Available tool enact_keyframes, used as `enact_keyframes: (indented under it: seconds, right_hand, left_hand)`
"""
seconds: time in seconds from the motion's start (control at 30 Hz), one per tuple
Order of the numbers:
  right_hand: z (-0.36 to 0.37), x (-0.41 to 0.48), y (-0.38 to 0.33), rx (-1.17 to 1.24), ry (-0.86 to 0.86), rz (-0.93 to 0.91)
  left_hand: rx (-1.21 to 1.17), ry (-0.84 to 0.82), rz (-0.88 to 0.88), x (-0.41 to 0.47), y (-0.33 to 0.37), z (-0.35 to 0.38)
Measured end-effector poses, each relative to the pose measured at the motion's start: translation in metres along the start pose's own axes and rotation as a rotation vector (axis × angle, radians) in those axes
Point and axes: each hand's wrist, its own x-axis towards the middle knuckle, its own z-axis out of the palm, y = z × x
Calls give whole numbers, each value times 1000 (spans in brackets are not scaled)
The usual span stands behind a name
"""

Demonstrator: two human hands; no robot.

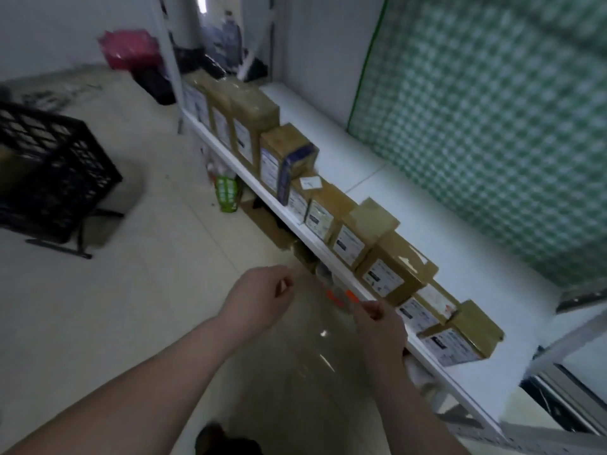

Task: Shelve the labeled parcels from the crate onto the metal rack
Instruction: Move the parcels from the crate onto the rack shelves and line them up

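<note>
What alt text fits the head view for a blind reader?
The left hand and the right hand pinch what seems a clear plastic bag before a metal rack lined with labeled parcels. A black crate stands at left.

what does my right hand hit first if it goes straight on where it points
Likely the rack's white front edge, just beyond the right hand, which pinches a clear bag; depth is unclear, so it might slip beneath.
</note>
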Motion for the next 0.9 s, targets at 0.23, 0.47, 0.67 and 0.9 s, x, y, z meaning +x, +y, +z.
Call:
enact_keyframes:
  seconds: [0.23,0.47,0.67,0.9]
  right_hand:
    - [98,-43,-128,-8,-219,-186]
    - [219,-95,-216,63,-421,-185]
    - [320,-131,-254,-49,-646,-111]
    - [459,-158,-300,-114,-845,-137]
  left_hand:
    - [-19,160,-113,-14,-71,-136]
    - [-55,154,-255,-29,-181,-249]
    - [-147,291,-395,-60,-265,-311]
    - [-125,424,-599,-83,-371,-368]
